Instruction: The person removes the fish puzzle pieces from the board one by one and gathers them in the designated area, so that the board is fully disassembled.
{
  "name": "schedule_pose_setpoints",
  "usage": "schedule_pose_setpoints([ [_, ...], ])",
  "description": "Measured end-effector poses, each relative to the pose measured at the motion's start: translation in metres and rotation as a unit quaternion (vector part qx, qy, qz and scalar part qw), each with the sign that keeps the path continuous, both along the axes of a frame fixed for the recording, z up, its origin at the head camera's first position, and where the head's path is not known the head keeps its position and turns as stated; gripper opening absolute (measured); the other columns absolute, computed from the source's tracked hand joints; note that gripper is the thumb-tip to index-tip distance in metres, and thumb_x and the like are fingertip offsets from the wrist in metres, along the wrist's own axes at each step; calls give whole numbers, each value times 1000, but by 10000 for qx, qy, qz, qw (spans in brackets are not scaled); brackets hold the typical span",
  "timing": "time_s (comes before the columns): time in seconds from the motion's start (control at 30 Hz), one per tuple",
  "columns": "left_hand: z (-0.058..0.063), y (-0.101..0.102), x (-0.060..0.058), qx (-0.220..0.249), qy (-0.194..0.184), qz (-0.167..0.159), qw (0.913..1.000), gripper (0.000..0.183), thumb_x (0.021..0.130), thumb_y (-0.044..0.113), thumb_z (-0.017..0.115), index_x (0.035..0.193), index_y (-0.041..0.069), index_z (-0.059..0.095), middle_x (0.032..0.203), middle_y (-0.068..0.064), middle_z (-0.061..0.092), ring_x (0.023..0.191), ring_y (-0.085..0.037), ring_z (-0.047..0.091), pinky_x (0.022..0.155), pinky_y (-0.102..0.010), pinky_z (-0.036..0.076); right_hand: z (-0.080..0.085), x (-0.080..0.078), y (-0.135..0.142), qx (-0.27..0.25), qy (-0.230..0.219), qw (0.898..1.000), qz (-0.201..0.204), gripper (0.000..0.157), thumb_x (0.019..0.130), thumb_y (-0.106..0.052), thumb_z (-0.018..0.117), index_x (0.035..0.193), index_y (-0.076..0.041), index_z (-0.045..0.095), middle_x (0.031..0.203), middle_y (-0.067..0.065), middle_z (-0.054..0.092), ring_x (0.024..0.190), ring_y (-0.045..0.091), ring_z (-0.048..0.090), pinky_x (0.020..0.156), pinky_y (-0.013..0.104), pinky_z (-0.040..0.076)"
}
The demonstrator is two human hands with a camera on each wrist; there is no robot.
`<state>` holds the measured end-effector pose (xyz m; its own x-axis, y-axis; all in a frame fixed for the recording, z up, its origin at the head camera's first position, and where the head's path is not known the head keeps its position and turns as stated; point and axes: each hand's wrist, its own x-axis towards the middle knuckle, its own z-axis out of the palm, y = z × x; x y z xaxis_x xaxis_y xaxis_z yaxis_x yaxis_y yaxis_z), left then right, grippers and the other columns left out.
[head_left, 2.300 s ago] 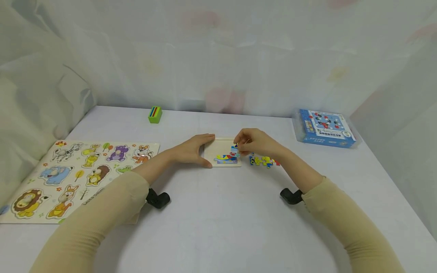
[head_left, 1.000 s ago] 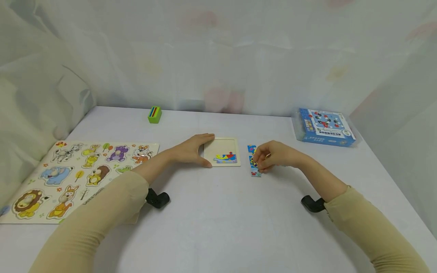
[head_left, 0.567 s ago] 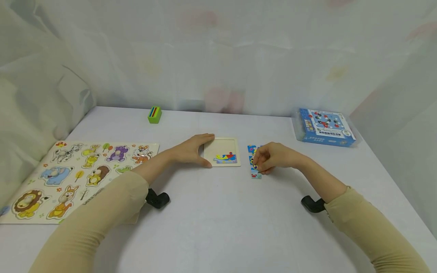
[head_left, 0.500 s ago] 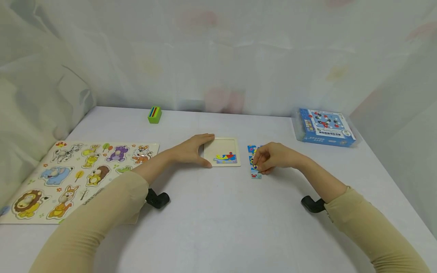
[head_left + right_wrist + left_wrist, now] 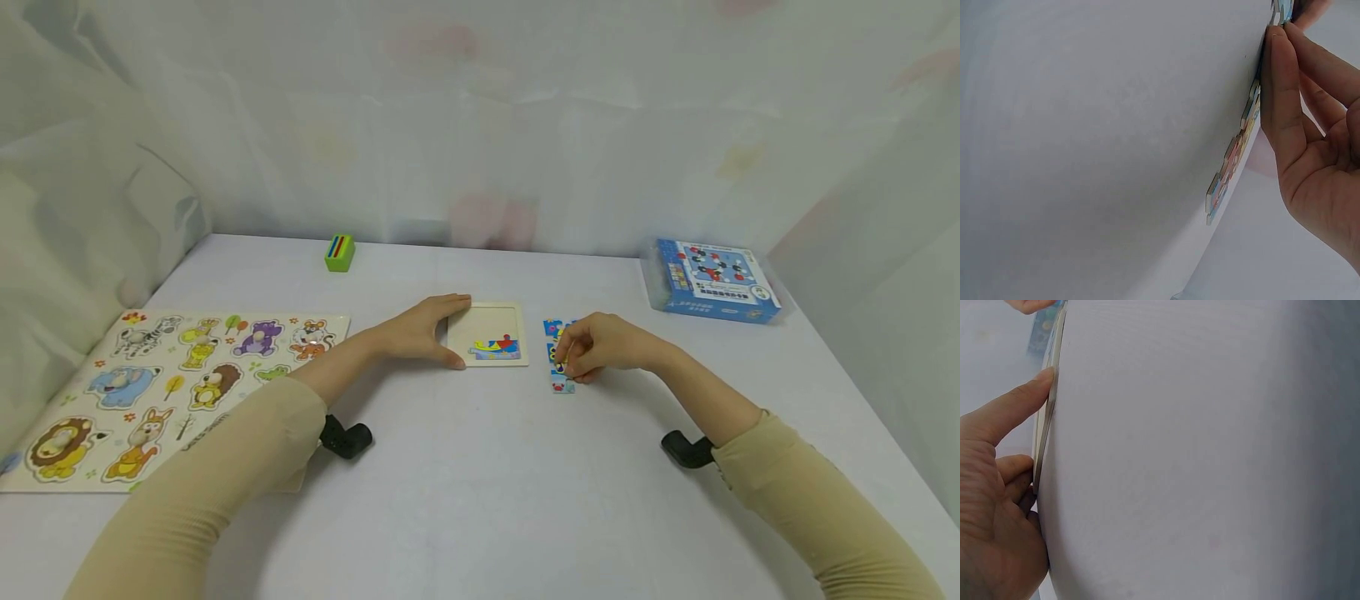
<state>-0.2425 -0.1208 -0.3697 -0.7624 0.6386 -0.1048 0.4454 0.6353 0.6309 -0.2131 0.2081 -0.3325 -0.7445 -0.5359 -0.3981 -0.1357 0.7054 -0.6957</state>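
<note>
In the head view, a small pale wooden puzzle tray (image 5: 487,317) lies on the table, a few coloured pieces (image 5: 497,347) fitted along its near side. My left hand (image 5: 420,331) holds the tray by its left side, thumb at the near corner and fingers at the far edge. To the right of the tray, my right hand (image 5: 600,346) is over a column of loose blue and yellow puzzle pieces (image 5: 553,328), partly covering them. The right wrist view shows thumb and fingertips pinching a puzzle piece (image 5: 1277,17); other pieces (image 5: 1229,162) lie flat beside it.
A large animal puzzle board (image 5: 165,383) lies at left, partly under my left sleeve. A green block with coloured stripes (image 5: 340,253) stands at the back left. At the back right is a blue boxed set (image 5: 716,282). A black wrist mount (image 5: 348,438) hangs below each forearm.
Since the oldest frame, my right hand has moved from the tray's right side to the loose pieces; lately it barely moves. My left hand stays on the tray.
</note>
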Motion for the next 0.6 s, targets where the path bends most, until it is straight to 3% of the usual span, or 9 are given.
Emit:
schedule_pose_setpoints([
  [0.43, 0, 0, 1, -7, -1, 26, 10000, 102, 75, 34, 82, 155, 4, 27, 165, -10, 26, 155, -30, 19, 128, -49, 18, 4, -1, -3, 259, 430, 9987, 31, 13, 89, -17, 71, 100, -11, 71, 72, 1, 64, 68, 14, 64, 69, 26, 55],
  [0.6, 0, -1, 1, -48, 38, 3, 10000, 102, 76, 35, 82, 155, 4, 27, 165, -11, 25, 155, -31, 19, 127, -50, 18, 10, -1, -10, 356, 537, 9979, 17, 14, 90, -19, 69, 103, -14, 70, 72, 1, 61, 69, 17, 60, 56, 24, 45],
])
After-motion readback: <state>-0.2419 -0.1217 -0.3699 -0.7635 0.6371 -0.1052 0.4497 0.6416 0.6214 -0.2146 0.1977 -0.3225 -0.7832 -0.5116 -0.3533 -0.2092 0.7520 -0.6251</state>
